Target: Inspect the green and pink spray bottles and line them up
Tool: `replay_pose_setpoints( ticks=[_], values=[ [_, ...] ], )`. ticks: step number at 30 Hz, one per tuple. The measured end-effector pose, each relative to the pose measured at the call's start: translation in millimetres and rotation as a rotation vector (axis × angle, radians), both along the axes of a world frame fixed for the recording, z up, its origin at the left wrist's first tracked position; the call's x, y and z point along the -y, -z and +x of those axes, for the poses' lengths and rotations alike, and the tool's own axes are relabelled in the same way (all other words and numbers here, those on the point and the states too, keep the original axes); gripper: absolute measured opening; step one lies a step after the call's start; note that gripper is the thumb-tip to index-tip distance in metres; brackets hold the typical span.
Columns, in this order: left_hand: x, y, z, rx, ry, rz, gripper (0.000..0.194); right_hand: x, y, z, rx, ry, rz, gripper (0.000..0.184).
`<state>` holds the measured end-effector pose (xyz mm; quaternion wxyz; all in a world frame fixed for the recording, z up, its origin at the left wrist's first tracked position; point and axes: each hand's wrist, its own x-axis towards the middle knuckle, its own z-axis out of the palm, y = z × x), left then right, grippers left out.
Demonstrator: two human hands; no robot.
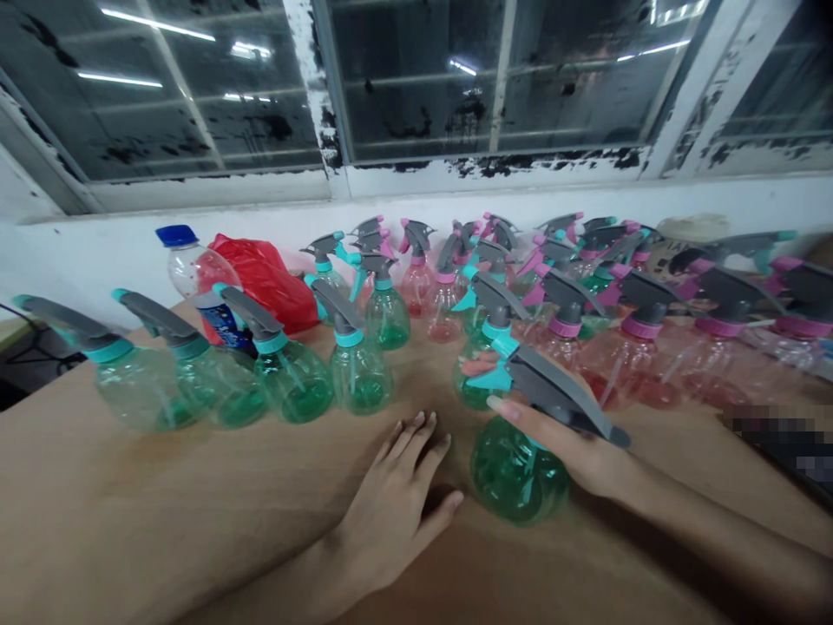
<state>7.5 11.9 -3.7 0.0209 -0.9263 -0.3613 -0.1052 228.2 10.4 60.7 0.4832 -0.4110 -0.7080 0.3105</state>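
Near the middle of the table, my right hand (579, 447) is closed round the neck and trigger head of a green spray bottle (514, 477). That bottle has a grey and turquoise head and is slightly tilted. My left hand (403, 495) rests on the tabletop to its left, fingers stretched out and holding nothing. Just behind the held bottle, another green spray bottle (478, 386) is partly hidden by my right hand's fingers. Ahead of my left hand stands a green spray bottle (361, 373) with a turquoise collar.
Several green spray bottles (290, 378) line the left, and several pink spray bottles (641, 356) crowd the right and back. A plastic drink bottle (195, 269) with a blue cap and a red plastic bag (273, 278) stand by the wall. The wooden table (214, 495) meets a windowed wall.
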Motion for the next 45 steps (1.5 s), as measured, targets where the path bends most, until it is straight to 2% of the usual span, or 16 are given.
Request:
replay_pose_setpoints(
  ticks=[10,15,18,23,31,35,41,45],
  values=[
    [0,0.0,0,-0.004,0.004,0.006,0.05,-1,1.0,-1,0.014,0.036,-0.01,0.027],
    [-1,-0.3,0,-0.008,0.001,-0.002,0.05,0,-2.6,-3,-0.036,-0.018,0.016,0.027],
    [-1,0.1,-1,-0.007,0.005,-0.015,0.05,-2,3.8,-2,-0.062,-0.021,0.02,0.024],
    [0,-0.6,-1,0.005,0.003,-0.032,0.049,-4,18.7,1,-0.085,0.098,-0.02,0.013],
    [2,-2.2,-1,0.013,0.001,-0.052,0.05,1,6.0,-5,-0.1,0.018,-0.061,0.025],
    [2,-0.3,-1,0.026,-0.01,-0.034,0.049,2,10.9,-7,-0.111,0.087,-0.037,0.031],
    [1,1.4,0,0.035,0.0,-0.006,0.048,10,12.8,-1,0.154,0.324,0.016,0.038],
    [0,2.2,1,0.042,0.005,0.013,0.048,28,17.8,3,0.198,0.316,0.07,0.048]
  ],
)
